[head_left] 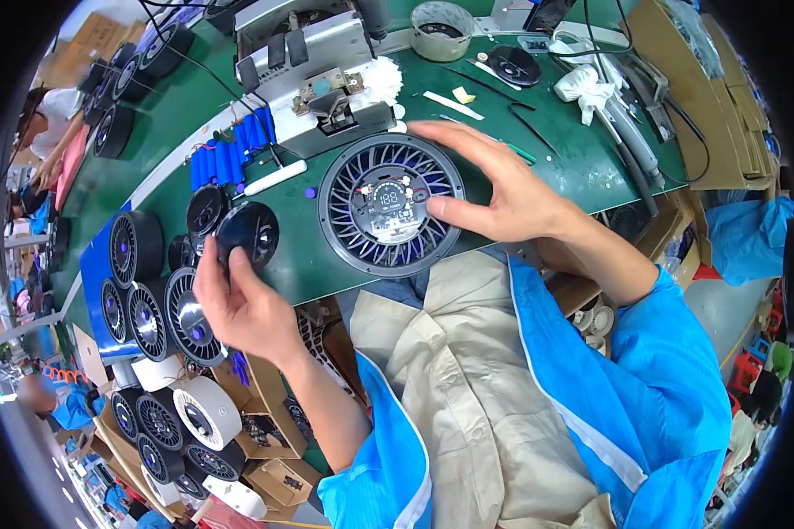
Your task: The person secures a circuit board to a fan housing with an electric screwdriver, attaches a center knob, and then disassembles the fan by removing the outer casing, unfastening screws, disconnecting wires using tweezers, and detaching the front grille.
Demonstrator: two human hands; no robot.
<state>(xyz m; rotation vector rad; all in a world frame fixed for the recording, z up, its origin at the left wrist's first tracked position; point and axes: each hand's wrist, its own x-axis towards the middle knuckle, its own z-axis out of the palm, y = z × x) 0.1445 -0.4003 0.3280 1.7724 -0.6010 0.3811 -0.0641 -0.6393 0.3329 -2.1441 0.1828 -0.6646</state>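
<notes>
A round black fan unit (340,234) with a curved-spoke grille lies on the green bench in front of me. Its middle holds an exposed circuit board (401,227) with a lit digital display (386,199). My right hand (507,194) spans the unit's right side, thumb on the board's edge and fingers stretched along the far rim. To the left, my left hand (247,309) pinches the lower edge of a glossy black round cover (254,231). Another dark disc (205,208) lies just behind its fingertips. A small purple cap (310,192) sits beside the fan unit.
Several blue battery packs (225,161) and a white stick (275,177) lie beyond the cover. A metal machine (326,110) stands behind. Black fans (132,247) are stacked left. A tape roll (441,33), tools and an electric screwdriver (622,132) occupy the back right.
</notes>
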